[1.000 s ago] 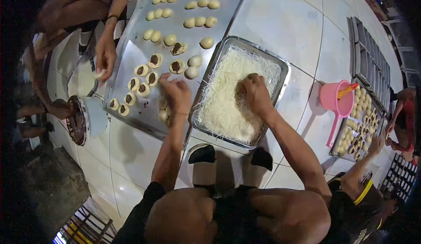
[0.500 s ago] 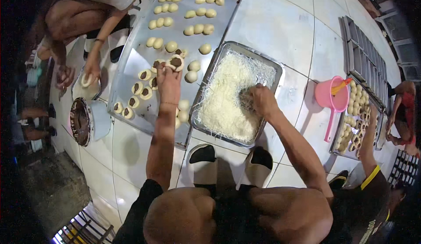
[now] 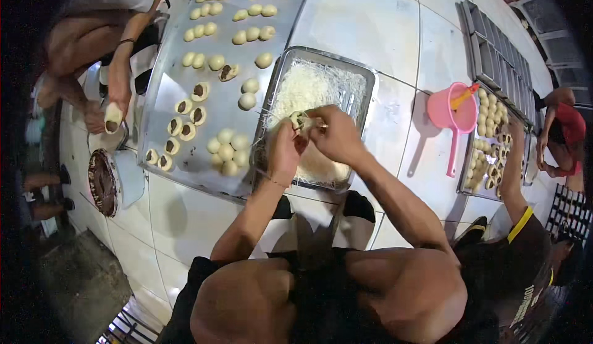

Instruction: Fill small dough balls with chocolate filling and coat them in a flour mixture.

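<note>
My left hand (image 3: 285,149) and my right hand (image 3: 336,135) meet over a steel tray (image 3: 371,84) of pale shredded filling, like grated cheese (image 3: 315,78). Between their pinched fingers is a small dough round (image 3: 297,119) with shreds at it, partly hidden by the fingertips. Left of this tray lies a large metal sheet (image 3: 167,91) bearing rows of pale dough balls (image 3: 253,35), a cluster of balls near my left wrist, and several flattened rounds with brown filling (image 3: 199,91).
A person at left holds filled dough (image 3: 113,118) above a bucket of brown paste (image 3: 102,183). At right stand a pink dipper (image 3: 448,109), metal moulds (image 3: 494,47) and another dough tray (image 3: 488,115), where a co-worker's arm (image 3: 513,177) reaches. A person in red (image 3: 562,131) squats beyond.
My left hand lifted a filled round from the large sheet and brought it right, over the shreds. My right hand moved left from the shred pile to join it.
</note>
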`<state>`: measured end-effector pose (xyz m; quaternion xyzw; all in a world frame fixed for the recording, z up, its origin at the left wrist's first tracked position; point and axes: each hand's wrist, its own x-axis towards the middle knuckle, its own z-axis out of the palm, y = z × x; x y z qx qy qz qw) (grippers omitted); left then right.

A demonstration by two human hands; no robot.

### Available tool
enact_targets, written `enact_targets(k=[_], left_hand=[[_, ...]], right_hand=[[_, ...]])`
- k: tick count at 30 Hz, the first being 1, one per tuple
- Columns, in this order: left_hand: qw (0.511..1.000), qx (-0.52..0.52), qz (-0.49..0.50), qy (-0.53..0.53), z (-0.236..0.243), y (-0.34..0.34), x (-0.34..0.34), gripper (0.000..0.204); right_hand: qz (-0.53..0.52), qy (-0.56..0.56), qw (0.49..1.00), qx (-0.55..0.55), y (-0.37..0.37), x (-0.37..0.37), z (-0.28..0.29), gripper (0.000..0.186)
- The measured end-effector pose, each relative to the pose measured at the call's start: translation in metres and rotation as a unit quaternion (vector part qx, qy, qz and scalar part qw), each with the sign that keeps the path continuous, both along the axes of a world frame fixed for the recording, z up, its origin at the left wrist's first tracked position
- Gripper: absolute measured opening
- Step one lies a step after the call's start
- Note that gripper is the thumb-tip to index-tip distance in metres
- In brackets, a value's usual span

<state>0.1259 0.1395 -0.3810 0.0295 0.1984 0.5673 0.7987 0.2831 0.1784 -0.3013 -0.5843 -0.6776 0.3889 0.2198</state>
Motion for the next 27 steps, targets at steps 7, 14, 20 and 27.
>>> enact_targets(k=[7,14,20,27], left_hand=[[0.912,0.006,-0.064,0.406,0.035,0.002,0.012,0.034],[0.910,-0.030,-0.142,0.389,0.077,0.009,-0.001,0.041],[0.540,0.209,-0.208,0.788,0.119,0.018,0.009,0.049],[0.796,0.167,-0.001,0.582,0.094,0.005,-0.007,0.052]], right_hand=[[-0.093,0.103,0.984,0.112,-0.014,-0.007,-0.003,0.032],[0.046,0.100,0.992,0.059,-0.015,0.028,0.003,0.026],[0.100,0.082,0.931,0.340,-0.006,0.015,0.004,0.022],[0.069,0.136,0.976,0.155,-0.011,0.016,0.030,0.022]])
